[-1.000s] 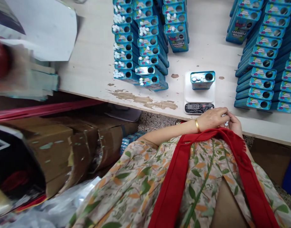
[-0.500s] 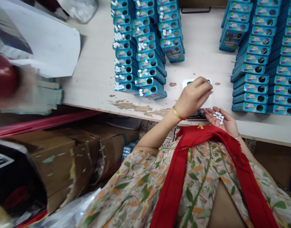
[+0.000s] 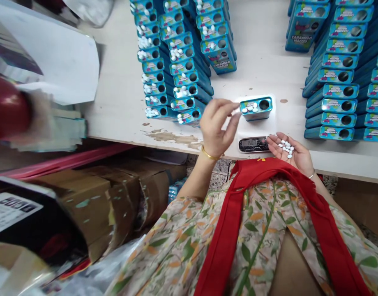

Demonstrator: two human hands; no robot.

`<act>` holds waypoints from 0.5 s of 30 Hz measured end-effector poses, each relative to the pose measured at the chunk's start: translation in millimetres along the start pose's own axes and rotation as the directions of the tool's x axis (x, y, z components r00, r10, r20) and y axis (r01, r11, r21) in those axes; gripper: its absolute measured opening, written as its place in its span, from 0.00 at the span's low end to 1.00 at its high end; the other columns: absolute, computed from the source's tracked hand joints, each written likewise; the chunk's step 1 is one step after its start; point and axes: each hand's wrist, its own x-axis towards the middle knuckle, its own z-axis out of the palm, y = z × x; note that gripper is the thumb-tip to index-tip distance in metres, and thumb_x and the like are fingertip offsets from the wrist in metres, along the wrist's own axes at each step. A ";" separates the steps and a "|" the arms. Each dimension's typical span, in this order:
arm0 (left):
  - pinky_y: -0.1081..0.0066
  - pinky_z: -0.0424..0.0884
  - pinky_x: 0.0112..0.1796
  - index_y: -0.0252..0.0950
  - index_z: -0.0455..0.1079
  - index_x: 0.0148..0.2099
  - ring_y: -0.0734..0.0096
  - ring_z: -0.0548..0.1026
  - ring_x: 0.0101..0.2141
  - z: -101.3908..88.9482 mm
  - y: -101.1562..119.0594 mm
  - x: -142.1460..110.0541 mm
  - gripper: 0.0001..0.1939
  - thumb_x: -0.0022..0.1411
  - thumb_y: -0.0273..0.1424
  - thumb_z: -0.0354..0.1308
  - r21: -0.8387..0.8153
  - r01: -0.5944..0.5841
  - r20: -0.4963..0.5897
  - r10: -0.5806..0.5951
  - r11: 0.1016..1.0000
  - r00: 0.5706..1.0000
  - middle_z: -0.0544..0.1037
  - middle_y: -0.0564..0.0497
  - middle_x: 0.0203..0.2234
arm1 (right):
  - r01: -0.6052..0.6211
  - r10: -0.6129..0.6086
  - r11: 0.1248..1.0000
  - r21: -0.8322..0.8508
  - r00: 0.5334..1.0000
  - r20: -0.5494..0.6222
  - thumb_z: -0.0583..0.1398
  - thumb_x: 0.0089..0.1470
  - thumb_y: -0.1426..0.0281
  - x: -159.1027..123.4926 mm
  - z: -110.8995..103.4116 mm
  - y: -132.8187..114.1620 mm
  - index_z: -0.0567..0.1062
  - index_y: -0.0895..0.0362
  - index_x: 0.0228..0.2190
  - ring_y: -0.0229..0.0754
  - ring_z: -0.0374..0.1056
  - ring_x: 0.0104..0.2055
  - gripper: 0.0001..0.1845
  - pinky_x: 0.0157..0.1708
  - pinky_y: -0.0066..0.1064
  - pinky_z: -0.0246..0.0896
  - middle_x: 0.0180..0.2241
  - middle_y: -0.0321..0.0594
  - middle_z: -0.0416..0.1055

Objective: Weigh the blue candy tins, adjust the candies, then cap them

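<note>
Blue tin (image 3: 257, 114) bears white candies (image 3: 250, 109) on top; right hand (image 3: 285, 152) cups more

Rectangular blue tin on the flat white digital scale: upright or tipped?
Upright. The tin stands on the scale, its round-holed top facing up, with small white oval pellets lying loose on that top.

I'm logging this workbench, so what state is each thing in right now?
Left hand: fingers bent near the weighed tin; grip unclear
Right hand: palm up, open, holding white candies
Weighed tin: upright on scale, hole uncovered, candies on top
Scale: on, digits showing
Left-side tins: upright, holes uncovered, candies on tops
Right-side tins: upright, holes uncovered
Tabletop: surface worn in patches
</note>
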 end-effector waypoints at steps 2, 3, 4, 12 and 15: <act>0.65 0.75 0.36 0.42 0.67 0.53 0.70 0.72 0.37 8.8 14.7 -13.3 0.10 0.73 0.34 0.51 -0.103 -0.015 0.170 0.032 0.995 0.985 0.75 0.49 0.40 | -0.014 0.014 1.000 -0.005 1.000 0.000 0.53 0.63 0.71 -0.7 1.0 1.3 0.75 0.60 0.45 0.42 0.76 0.50 0.13 0.49 0.33 0.75 0.48 0.47 0.78; 0.66 0.76 0.39 0.40 0.67 0.55 0.70 0.73 0.39 17.1 23.7 -20.0 0.11 0.73 0.34 0.49 -0.163 -0.030 0.278 0.075 0.986 0.957 0.74 0.48 0.42 | -0.019 0.019 1.000 -0.007 1.000 -0.011 0.52 0.64 0.71 -1.3 0.6 2.2 0.75 0.60 0.45 0.42 0.76 0.49 0.14 0.49 0.34 0.75 0.47 0.46 0.78; 0.67 0.75 0.42 0.38 0.66 0.56 0.70 0.73 0.42 27.2 33.1 -26.1 0.13 0.74 0.33 0.47 -0.203 -0.033 0.382 0.110 0.979 0.917 0.74 0.46 0.44 | -0.022 0.021 1.000 -0.012 0.999 -0.032 0.52 0.64 0.70 -2.0 -0.6 3.0 0.76 0.59 0.44 0.42 0.77 0.47 0.14 0.49 0.34 0.75 0.45 0.44 0.79; 0.68 0.69 0.42 0.31 0.69 0.50 0.63 0.71 0.44 85.8 74.4 -36.3 0.14 0.74 0.32 0.45 -0.101 -0.061 0.722 0.115 0.993 0.683 0.72 0.42 0.44 | 0.058 -0.093 0.977 -0.207 0.982 -0.162 0.59 0.60 0.61 -11.6 -27.0 3.5 0.77 0.55 0.39 0.45 0.77 0.44 0.12 0.47 0.38 0.76 0.34 0.38 0.78; 0.69 0.67 0.40 0.32 0.69 0.50 0.63 0.71 0.43 86.6 74.8 -35.6 0.13 0.74 0.31 0.45 -0.063 -0.039 0.722 0.073 0.997 0.688 0.72 0.42 0.43 | 0.108 -0.141 0.977 -0.183 0.974 -0.176 0.60 0.59 0.66 -12.6 -34.0 5.0 0.77 0.53 0.36 0.46 0.77 0.45 0.07 0.47 0.38 0.77 0.32 0.36 0.78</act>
